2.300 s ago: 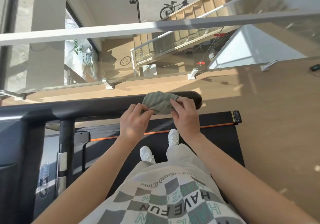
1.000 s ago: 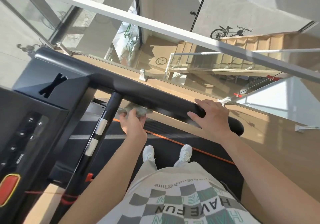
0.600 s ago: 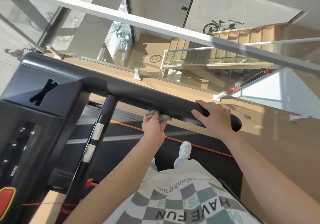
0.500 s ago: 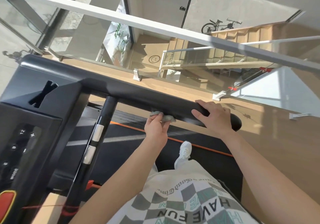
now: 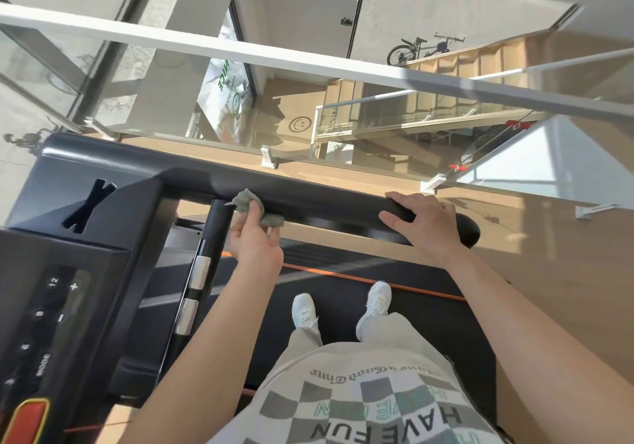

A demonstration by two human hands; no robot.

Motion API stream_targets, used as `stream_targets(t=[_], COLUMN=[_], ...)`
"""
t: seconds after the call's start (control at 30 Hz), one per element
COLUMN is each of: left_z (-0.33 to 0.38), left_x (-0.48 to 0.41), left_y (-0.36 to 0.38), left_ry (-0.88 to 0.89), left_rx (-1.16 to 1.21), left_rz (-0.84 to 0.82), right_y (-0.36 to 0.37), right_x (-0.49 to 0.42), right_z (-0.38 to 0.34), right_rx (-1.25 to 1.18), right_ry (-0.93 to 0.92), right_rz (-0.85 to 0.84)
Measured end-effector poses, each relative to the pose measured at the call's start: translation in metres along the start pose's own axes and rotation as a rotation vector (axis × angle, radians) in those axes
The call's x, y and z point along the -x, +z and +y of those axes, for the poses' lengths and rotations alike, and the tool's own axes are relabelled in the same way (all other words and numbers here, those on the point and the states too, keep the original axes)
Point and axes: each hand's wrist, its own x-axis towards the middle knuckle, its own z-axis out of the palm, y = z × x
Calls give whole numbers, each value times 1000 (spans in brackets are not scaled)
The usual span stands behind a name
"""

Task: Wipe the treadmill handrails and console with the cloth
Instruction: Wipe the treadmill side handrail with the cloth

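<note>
A black treadmill handrail [image 5: 329, 203] runs from the console [image 5: 79, 265] at the left toward the right. My left hand [image 5: 255, 241] grips a crumpled grey-green cloth [image 5: 245, 201] and presses it against the rail's near side, close to the upright post [image 5: 214, 234]. My right hand [image 5: 425, 224] rests on the rail near its rounded end, fingers laid over the top. The console shows buttons and a red stop button [image 5: 25, 421] at the lower left.
I stand on the black belt [image 5: 343, 292] with an orange edge stripe. A glass balustrade with a white top rail [image 5: 308, 62] runs just beyond the treadmill. Wooden floor [image 5: 566, 289] lies to the right.
My left hand has slid the cloth leftward along the handrail, from near the right hand back to the upright post. My right hand has stayed near the rail's end.
</note>
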Motion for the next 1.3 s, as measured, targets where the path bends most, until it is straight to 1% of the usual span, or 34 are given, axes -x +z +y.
stream_targets(t=[0.23,0.37,0.4,0.47,0.53,0.7,0.8,0.97,1.1,1.3], left_z=[-41,-74,-83,-105,-128,-179,-198,-203,-196,-218], left_x=[35,57,64,75,88,109,111,97,92,100], left_y=[12,20,23,28,33,47,49,39,37,43], left_ry=[-42,-77,-102,-155,-209,-305,-337,-327,-243,-243], left_rx=[-96,-173,-192,-227,-263,-315,-341,-390,-307,-269], left_rz=[-14,-8,-13,-18,-37,-84,-121,-139,-100,-98], right_y=[-2,-13,-17,-25,-29,-32,-34,-34,-34,-33], right_x=[0,5,7,12,19,27,28,32,28,25], right_z=[2,20,29,50,71,103,118,141,152,169], right_rx=[-28,-206,-205,-137,-137,-384,-444,-610,-689,-737], right_ry=[-37,-72,-84,-53,8,-41,-35,-19,-20,-51], right_rz=[-38,-65,-54,-21,-27,-69,-62,-103,-142,-175])
